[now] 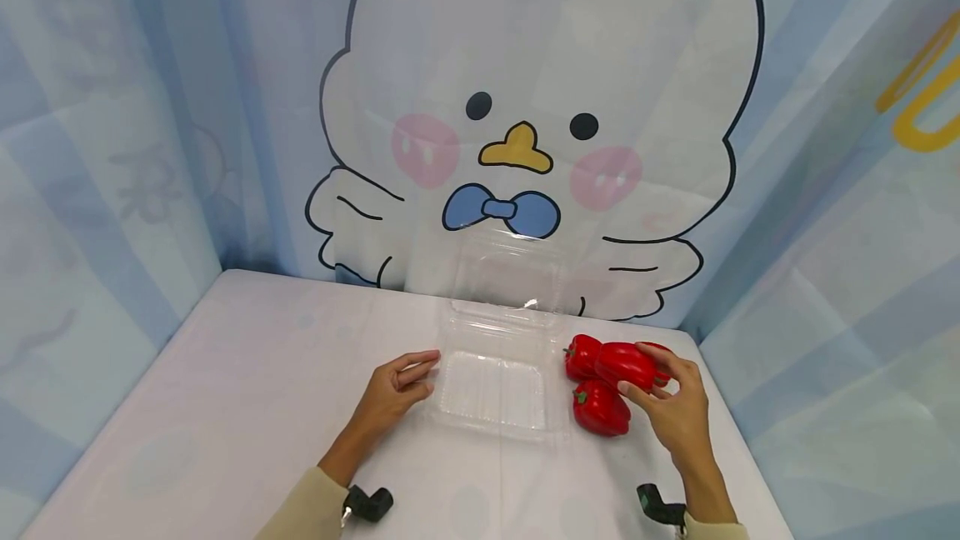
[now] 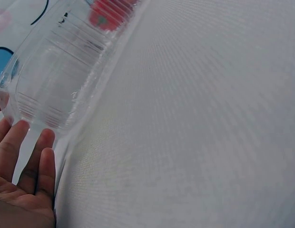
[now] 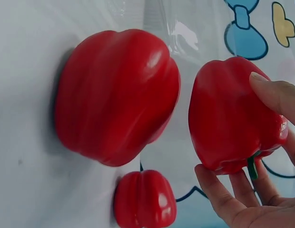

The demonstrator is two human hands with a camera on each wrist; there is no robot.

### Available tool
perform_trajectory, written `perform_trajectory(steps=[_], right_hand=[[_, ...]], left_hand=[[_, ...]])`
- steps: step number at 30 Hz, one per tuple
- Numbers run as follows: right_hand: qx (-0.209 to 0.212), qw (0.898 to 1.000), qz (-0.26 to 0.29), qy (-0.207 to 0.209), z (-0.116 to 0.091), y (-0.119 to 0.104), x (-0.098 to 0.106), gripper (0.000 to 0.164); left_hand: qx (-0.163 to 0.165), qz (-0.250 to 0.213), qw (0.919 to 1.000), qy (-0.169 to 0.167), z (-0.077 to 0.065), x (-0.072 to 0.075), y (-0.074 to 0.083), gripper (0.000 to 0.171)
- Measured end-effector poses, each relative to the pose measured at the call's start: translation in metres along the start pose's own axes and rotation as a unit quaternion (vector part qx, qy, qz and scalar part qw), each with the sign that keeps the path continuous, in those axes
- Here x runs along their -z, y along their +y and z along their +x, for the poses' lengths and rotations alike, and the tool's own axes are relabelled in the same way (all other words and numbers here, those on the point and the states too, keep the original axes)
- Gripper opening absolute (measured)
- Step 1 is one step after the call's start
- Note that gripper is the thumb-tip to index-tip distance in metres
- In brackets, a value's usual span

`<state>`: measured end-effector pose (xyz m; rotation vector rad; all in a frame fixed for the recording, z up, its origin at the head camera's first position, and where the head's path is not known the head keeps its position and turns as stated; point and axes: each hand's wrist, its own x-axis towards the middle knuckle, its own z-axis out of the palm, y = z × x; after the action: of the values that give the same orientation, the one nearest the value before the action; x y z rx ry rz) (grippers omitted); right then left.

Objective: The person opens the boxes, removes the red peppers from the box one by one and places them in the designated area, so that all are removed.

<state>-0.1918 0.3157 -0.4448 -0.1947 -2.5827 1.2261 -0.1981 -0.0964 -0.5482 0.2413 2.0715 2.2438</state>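
Note:
A clear plastic clamshell box [image 1: 491,390] lies on the table with its lid [image 1: 506,273] raised at the back. At its left side is my left hand [image 1: 393,390], fingers fairly straight and fingertips right at the box's edge in the left wrist view. My right hand [image 1: 675,407] holds a red bell pepper [image 3: 233,109] between thumb and fingers, its green stem pointing toward the palm side. Another red bell pepper [image 1: 602,408] lies on the table just in front of it. A further bell pepper [image 1: 582,357] sits behind, near the box's right side.
One more red bell pepper [image 3: 145,199] stands farther off in the right wrist view, mostly hidden behind the held one in the head view. A white cloth covers the table [image 1: 247,373]. Curtains with a printed chick [image 1: 525,65] surround its back and sides.

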Motion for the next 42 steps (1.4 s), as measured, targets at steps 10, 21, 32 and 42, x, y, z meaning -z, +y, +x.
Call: perform_trajectory(steps=[10,21,32,42], right_hand=[[-0.03,0.999,-0.018,0.018,-0.004,0.014,0.009,0.073],[-0.063,0.997,-0.024,0.024,-0.008,0.029,0.018,0.075],[-0.094,0.995,-0.034,0.015,-0.009,0.045,0.024,0.077],[-0.112,0.993,-0.041,0.015,-0.009,0.059,0.026,0.073]], left_hand=[[-0.009,0.002,0.9999,-0.009,-0.001,0.001,-0.001,0.052],[-0.017,0.013,0.9997,-0.009,0.0,0.002,-0.004,0.052],[-0.02,0.01,0.9997,-0.01,-0.001,0.002,-0.003,0.052],[-0.016,0.016,0.9997,-0.009,-0.002,0.002,0.0,0.051]])
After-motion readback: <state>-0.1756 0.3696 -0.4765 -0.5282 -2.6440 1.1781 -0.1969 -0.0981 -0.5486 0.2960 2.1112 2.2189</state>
